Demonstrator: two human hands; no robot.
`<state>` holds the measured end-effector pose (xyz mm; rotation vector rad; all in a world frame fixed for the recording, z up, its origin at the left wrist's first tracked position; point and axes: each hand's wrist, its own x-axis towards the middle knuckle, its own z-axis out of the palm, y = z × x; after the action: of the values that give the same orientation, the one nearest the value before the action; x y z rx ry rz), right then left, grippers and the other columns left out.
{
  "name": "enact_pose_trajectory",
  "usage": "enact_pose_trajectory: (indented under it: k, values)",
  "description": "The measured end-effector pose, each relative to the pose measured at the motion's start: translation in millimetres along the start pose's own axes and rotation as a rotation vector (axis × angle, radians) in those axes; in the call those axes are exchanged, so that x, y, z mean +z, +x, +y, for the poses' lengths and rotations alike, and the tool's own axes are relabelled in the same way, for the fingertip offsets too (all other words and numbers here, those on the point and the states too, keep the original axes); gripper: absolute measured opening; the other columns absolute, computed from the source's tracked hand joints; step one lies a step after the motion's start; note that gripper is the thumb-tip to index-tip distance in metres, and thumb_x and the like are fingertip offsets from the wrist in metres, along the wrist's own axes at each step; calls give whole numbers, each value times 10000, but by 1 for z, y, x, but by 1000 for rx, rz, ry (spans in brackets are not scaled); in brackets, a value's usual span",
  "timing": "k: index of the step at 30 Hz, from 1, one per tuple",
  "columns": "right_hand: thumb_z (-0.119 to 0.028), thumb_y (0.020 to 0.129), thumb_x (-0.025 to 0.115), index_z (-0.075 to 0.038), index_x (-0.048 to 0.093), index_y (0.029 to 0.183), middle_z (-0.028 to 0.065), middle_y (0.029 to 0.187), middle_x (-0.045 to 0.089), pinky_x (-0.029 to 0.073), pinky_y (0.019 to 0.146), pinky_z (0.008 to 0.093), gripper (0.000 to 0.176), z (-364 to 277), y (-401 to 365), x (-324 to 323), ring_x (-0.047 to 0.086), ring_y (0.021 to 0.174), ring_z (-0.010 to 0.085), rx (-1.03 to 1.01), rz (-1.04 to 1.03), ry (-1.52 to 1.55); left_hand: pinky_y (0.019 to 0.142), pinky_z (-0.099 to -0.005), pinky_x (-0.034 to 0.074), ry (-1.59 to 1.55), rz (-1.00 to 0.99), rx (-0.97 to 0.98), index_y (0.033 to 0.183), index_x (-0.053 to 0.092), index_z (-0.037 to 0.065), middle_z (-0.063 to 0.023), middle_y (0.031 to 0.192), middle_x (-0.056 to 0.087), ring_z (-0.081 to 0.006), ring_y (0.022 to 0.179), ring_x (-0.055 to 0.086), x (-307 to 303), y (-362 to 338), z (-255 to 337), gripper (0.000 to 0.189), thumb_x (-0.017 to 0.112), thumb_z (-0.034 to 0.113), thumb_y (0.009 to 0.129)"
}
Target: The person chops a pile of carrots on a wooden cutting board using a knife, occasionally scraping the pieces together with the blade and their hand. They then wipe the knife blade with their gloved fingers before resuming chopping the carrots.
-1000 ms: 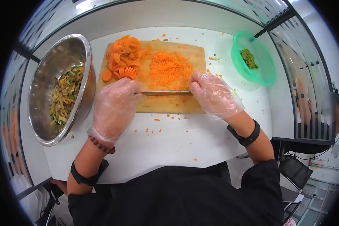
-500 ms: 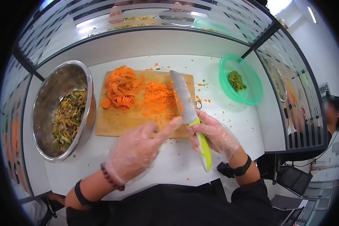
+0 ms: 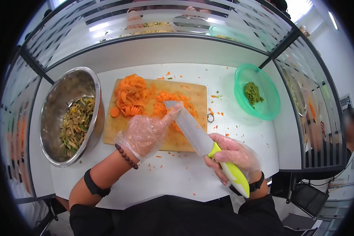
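A stainless steel mixing bowl [image 3: 63,86] of shredded mixed vegetables [image 3: 75,122] stands at the left of a white table [image 3: 177,181]. At the right, a translucent green plastic bowl [image 3: 269,106] holds green mince [image 3: 252,93]. Frosted glass partitions [image 3: 145,23] surround the table.

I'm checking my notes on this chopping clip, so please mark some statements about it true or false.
1. The right hand holds the knife by its yellow-green handle. True.
2. The left hand grips the steel bowl. False: it touches the knife's blade over the cutting board.
3. The green bowl stands right of the cutting board and holds green mince. True.
4. The carrot slices lie in the steel bowl. False: they lie on the cutting board's far left part; the steel bowl holds mixed vegetable strips.
5. Both hands wear clear gloves. True.
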<state>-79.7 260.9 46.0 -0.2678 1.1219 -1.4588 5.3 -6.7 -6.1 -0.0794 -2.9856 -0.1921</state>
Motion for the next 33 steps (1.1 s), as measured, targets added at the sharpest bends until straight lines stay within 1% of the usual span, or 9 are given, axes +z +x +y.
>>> enact_pose_trajectory:
  k: [6,9,12,15,16,25,28,31,33]
  values:
    - [-144,899,598,36,406,1427,143,773,538,485,372,298,590,-7,-16,-12,489,390,177,-61,197,100,541,-392,509,-58,94,-88,1570,422,192,-54,569,563,-233,526,633,-6,10,-11,687,636,143,920]
    - [-129,904,606,15,424,1441,102,787,556,485,426,274,586,-8,-14,-9,517,460,146,-165,140,38,501,-344,451,-791,78,-262,1583,378,117,11,569,511,-158,477,550,-3,9,-10,642,601,279,1003]
    - [-117,928,616,-6,415,1481,39,817,570,483,566,248,599,-1,-9,3,545,612,105,-203,335,-354,464,-283,373,-2060,-135,-532,1575,352,56,73,569,436,-79,442,423,-18,10,-11,651,502,434,1067]
    - [-118,949,622,-20,385,1524,-7,842,569,452,687,242,629,11,-4,-5,527,737,83,-275,221,-541,505,-251,334,-2667,-268,-582,1529,411,48,82,635,409,-76,488,340,-12,11,-24,647,415,519,1085]
    - [-131,969,613,17,359,1534,36,918,609,494,759,313,636,8,-6,-7,570,810,149,-238,161,-602,510,-242,335,-2681,-254,-531,1487,429,23,80,637,415,-55,487,346,-8,11,-25,640,394,525,1092]
    - [-156,961,622,107,349,1489,204,899,593,505,766,374,650,18,12,-3,611,822,246,-183,114,-801,537,-252,335,-2873,-106,-586,1377,519,4,83,610,431,-63,456,337,-6,9,-22,619,350,531,1099]
    - [-156,955,627,118,355,1480,212,895,594,502,749,377,651,22,14,-5,610,807,253,-178,247,-773,552,-252,332,-2838,-63,-670,1427,474,-44,84,617,437,-69,454,335,-6,4,-24,677,338,532,1099]
    - [-148,955,620,121,351,1478,197,856,588,507,740,373,647,25,18,-9,610,784,252,-177,279,-720,564,-257,334,-2870,-56,-580,1467,425,-79,86,622,437,-68,456,330,-3,-1,-24,715,335,528,1100]
    - [-130,956,605,115,358,1483,133,811,592,508,721,352,631,22,14,-2,600,757,204,-170,213,-755,561,-257,332,-2835,-15,-658,1472,420,-79,85,628,441,-68,464,342,-6,-4,-21,712,339,523,1100]
